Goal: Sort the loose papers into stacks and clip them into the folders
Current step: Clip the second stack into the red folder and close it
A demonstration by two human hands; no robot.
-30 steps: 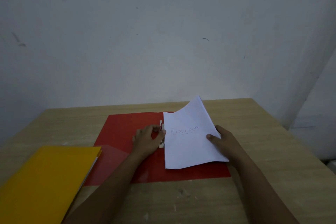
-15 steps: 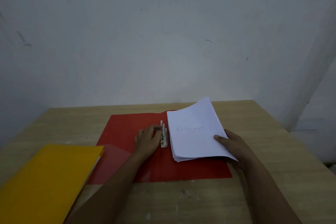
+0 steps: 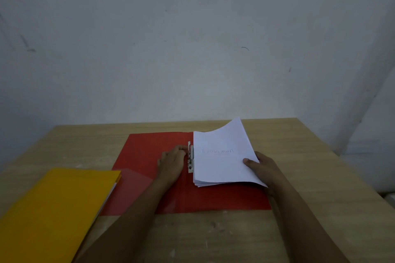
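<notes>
Both forearms extend from the near edge of the wooden table (image 3: 310,156) toward the open red folder (image 3: 149,151), which lies flat at the table's centre. The left hand (image 3: 172,164) rests palm-down on the folder's left leaf, wrist straight, fingers bent forward. The right hand (image 3: 264,168) reaches in from the right, palm turned inward.

The metal clip (image 3: 190,157) sits along the folder's spine, between the two hands. The paper stack (image 3: 222,156) lies on the right leaf, its left edge just beside the clip. Its far right corner curls upward, off the folder. The top sheet carries a handwritten word.

The left fingertips (image 3: 181,148) curl against the upper part of the clip; whether they pinch it or only press on it cannot be determined. The right hand grips the stack's right edge, thumb (image 3: 249,161) on top of the sheets and fingers beneath them.

A closed yellow folder (image 3: 53,209) lies at the near left, overlapping the red folder's left corner.
</notes>
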